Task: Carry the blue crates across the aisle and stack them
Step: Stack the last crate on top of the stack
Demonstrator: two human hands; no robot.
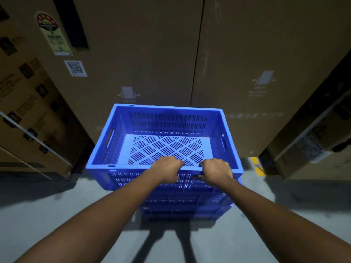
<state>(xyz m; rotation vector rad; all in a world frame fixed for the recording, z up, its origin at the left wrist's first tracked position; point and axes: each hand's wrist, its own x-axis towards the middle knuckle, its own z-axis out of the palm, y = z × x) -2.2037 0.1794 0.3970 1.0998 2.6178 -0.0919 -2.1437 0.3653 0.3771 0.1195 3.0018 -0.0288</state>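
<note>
An empty blue slotted crate point(167, 120) sits on top of a stack of blue crates point(182, 207) standing on the grey floor. Both hands grip the top crate's near rim side by side. My left hand point(167, 170) curls over the rim left of centre, fingers inside the crate. My right hand point(215, 171) holds the same rim just to the right. The lower crates are largely hidden behind my forearms and the top crate.
Tall brown cardboard boxes point(148, 54) stand right behind the stack. More boxes point(28, 103) lean at the left, and racking with wrapped goods point(311, 147) is at the right. A yellow floor mark point(258, 166) lies near the right box. Grey concrete floor point(57, 215) spreads in front.
</note>
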